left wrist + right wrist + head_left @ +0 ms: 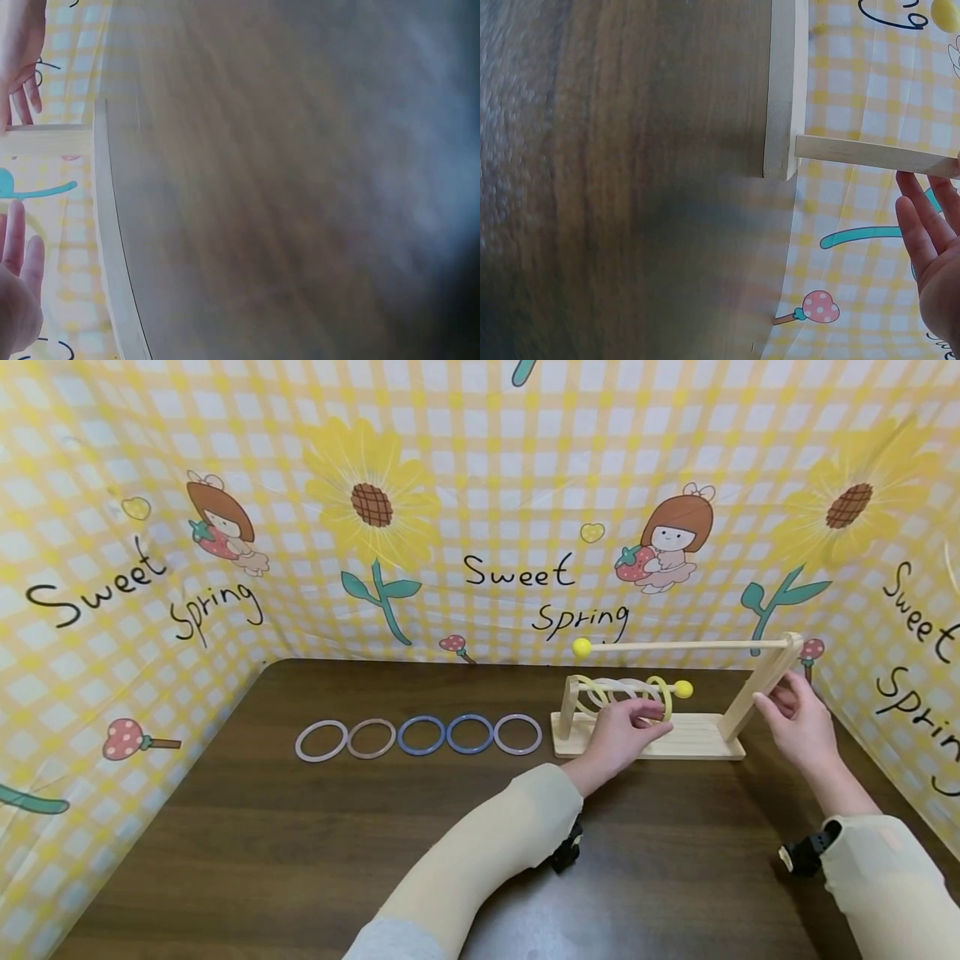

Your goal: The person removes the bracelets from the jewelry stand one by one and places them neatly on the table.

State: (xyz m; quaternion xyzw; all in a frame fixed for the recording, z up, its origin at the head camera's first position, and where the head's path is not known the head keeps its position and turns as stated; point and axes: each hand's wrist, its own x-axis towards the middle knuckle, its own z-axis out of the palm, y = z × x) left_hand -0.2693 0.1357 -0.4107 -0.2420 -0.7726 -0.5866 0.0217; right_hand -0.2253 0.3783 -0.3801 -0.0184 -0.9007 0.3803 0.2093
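On the dark wood-grain bench point(300, 827), toward the right rear, stands a pale wooden rack point(645, 737) — flat slatted base, short post at its left end, taller slanted post at its right. Two thin rods run across it, each tipped with a yellow ball: the upper rod point(675, 646) juts left from the tall post, the lower rod point(645, 692) carries several thin rings, yellow and whitish point(622, 692), threaded on it and hanging just above the base.

Left hand point(622, 731): in front of the lower rod, fingers curled around a yellow ring at the rod's right end — a pinch grip, judged suited to sliding the ring along the rod. Its wrist view is blurred and shows only fingertips and the base edge.

Right hand point(798, 718): fingers lie against the tall slanted post point(757, 693), mostly straight rather than wrapped — judged a bracing touch that keeps the light rack from shifting while the other hand works.

Left of the rack, five loose rings lie flat in a row on the bench point(420, 736) — two pale, two blue, one pale lilac — each just beside the next, apart from the rack and within the left hand's reach.

Backdrop: yellow checked cloth printed with sunflowers and "Sweet Spring" point(480, 485) walls the bench on three sides.
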